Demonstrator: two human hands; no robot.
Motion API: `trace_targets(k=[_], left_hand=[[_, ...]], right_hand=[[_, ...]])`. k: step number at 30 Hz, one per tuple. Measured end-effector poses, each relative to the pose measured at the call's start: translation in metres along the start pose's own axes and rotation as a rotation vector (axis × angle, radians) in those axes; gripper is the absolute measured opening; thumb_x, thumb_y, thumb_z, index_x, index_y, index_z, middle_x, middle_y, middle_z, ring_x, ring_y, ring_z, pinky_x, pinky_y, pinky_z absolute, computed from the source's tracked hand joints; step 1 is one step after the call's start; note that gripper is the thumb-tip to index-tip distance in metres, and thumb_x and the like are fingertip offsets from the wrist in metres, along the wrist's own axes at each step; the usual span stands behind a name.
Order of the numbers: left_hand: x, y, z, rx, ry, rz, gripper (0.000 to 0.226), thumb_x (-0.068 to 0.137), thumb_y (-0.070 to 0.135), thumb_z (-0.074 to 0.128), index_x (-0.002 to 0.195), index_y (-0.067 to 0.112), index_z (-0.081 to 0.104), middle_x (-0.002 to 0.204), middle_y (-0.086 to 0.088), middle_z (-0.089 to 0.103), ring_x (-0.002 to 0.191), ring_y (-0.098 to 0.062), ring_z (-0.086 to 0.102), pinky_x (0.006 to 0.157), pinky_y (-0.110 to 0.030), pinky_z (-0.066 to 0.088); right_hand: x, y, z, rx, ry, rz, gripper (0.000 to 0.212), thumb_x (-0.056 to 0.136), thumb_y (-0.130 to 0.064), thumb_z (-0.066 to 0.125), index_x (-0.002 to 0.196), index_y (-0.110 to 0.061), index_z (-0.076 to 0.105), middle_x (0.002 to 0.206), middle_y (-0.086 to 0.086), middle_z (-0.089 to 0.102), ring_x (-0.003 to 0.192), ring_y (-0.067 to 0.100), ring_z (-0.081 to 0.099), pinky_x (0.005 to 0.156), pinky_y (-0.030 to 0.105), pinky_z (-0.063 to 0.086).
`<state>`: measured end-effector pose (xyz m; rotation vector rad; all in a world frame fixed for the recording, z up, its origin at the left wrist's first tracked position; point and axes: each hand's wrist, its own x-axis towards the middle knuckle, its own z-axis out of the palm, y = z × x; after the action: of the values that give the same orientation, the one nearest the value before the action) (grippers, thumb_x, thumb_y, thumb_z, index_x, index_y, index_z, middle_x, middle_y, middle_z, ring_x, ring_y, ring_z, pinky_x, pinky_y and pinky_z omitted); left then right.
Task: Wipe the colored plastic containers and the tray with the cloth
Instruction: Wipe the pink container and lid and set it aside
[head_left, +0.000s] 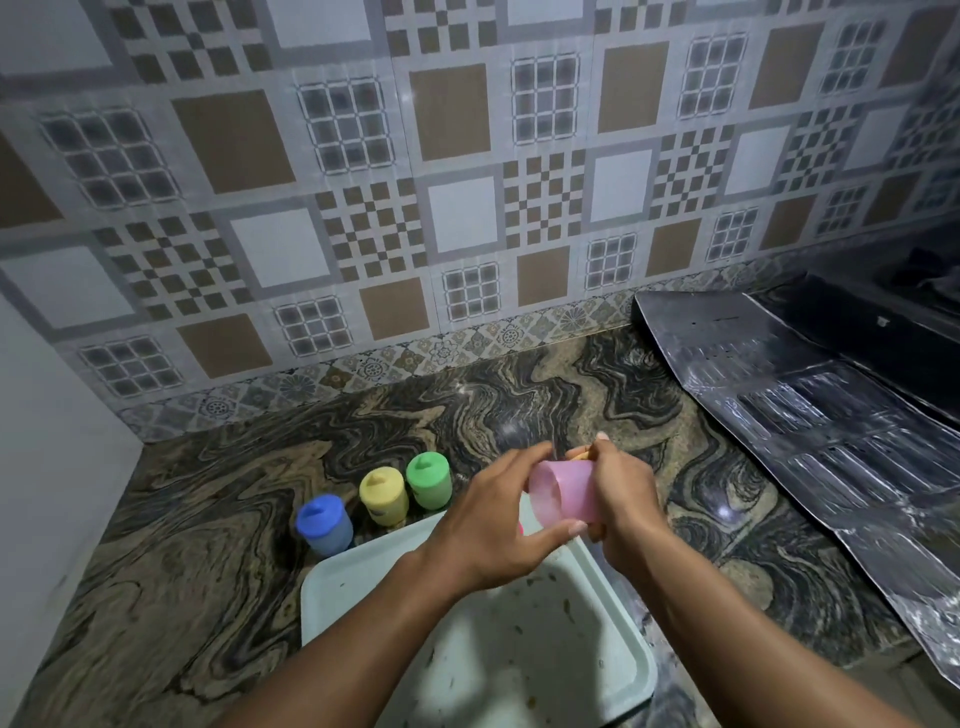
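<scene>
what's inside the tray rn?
Brown specks on the tray floor. Its far corner is covered by the left hand, right hand and the pink container they hold.

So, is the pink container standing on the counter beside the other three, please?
No, the left hand and right hand hold the pink container tipped sideways, lifted off the counter.

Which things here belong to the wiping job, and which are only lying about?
For the job: pink container, gripped by the left hand; cloth, a yellowish bit in the right hand; blue container; yellow container; green container; tray.
Lying about: foil sheet; marbled counter; tiled wall.
</scene>
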<state>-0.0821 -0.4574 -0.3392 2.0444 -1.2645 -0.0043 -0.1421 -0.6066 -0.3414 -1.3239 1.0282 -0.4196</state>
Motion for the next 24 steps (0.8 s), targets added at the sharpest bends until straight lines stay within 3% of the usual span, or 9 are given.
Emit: trace_targets(k=[2, 5, 8, 11, 14, 19, 24], left_hand=[[0.01, -0.014, 0.001, 0.049, -0.023, 0.083, 0.07, 0.084, 0.052, 0.071, 0.141, 0.02, 0.047, 0.121, 0.004, 0.057, 0.105, -0.013, 0.057, 0.093, -0.039, 0.051], [0.027, -0.034, -0.004, 0.213, -0.073, 0.257, 0.066, 0.087, 0.045, 0.068, 0.143, 0.019, 0.045, 0.132, -0.001, 0.053, 0.117, -0.023, 0.057, 0.094, -0.041, 0.052], [0.044, -0.053, -0.01, 0.207, -0.078, 0.261, 0.066, 0.082, 0.04, 0.07, 0.141, 0.02, 0.048, 0.13, 0.0, 0.053, 0.115, -0.021, 0.058, 0.093, -0.039, 0.052], [0.058, -0.079, -0.016, 0.22, -0.078, 0.16, 0.069, 0.076, 0.039, 0.07, 0.14, 0.025, 0.048, 0.127, 0.003, 0.049, 0.107, -0.022, 0.06, 0.089, -0.038, 0.054], [0.071, -0.104, -0.02, 0.263, -0.203, -0.022, 0.071, 0.075, 0.039, 0.069, 0.141, 0.033, 0.043, 0.13, 0.006, 0.041, 0.108, -0.026, 0.061, 0.088, -0.041, 0.054], [0.098, -0.136, -0.006, 0.353, -0.503, -0.184, 0.073, 0.072, 0.043, 0.07, 0.138, 0.038, 0.039, 0.128, 0.003, 0.044, 0.118, -0.026, 0.055, 0.096, -0.044, 0.051], [0.106, -0.156, 0.012, 0.37, -0.616, -0.214, 0.057, 0.077, 0.04, 0.065, 0.131, 0.028, 0.049, 0.129, -0.005, 0.05, 0.122, -0.029, 0.054, 0.098, -0.04, 0.049]], right_hand=[[0.011, -0.004, 0.01, -0.002, 0.004, 0.013, 0.048, 0.092, -0.046, 0.046, 0.067, -0.016, 0.073, 0.076, 0.015, 0.073, 0.062, 0.03, 0.062, 0.045, 0.032, 0.037], [0.029, -0.011, 0.019, 0.035, -0.031, 0.121, 0.044, 0.088, -0.045, 0.049, 0.062, -0.015, 0.069, 0.075, 0.015, 0.067, 0.064, 0.03, 0.06, 0.044, 0.029, 0.036], [0.046, -0.019, 0.025, 0.161, -0.118, 0.292, 0.036, 0.097, -0.033, 0.043, 0.074, -0.013, 0.063, 0.064, 0.012, 0.063, 0.055, 0.027, 0.058, 0.044, 0.026, 0.045], [0.068, -0.016, 0.026, 0.222, -0.118, 0.406, 0.044, 0.102, -0.037, 0.032, 0.091, -0.008, 0.063, 0.075, 0.02, 0.068, 0.066, 0.031, 0.065, 0.058, 0.039, 0.056], [0.082, -0.01, 0.024, 0.269, -0.099, 0.419, 0.046, 0.103, -0.046, 0.032, 0.099, -0.01, 0.061, 0.088, 0.022, 0.068, 0.077, 0.034, 0.066, 0.072, 0.049, 0.054], [0.088, -0.003, 0.027, 0.337, -0.194, 0.457, 0.042, 0.099, -0.048, 0.042, 0.102, -0.014, 0.065, 0.09, 0.018, 0.071, 0.078, 0.034, 0.068, 0.073, 0.042, 0.051], [0.088, 0.005, 0.029, 0.375, -0.244, 0.462, 0.046, 0.1, -0.036, 0.043, 0.122, -0.003, 0.067, 0.103, 0.024, 0.073, 0.08, 0.036, 0.071, 0.082, 0.043, 0.057]])
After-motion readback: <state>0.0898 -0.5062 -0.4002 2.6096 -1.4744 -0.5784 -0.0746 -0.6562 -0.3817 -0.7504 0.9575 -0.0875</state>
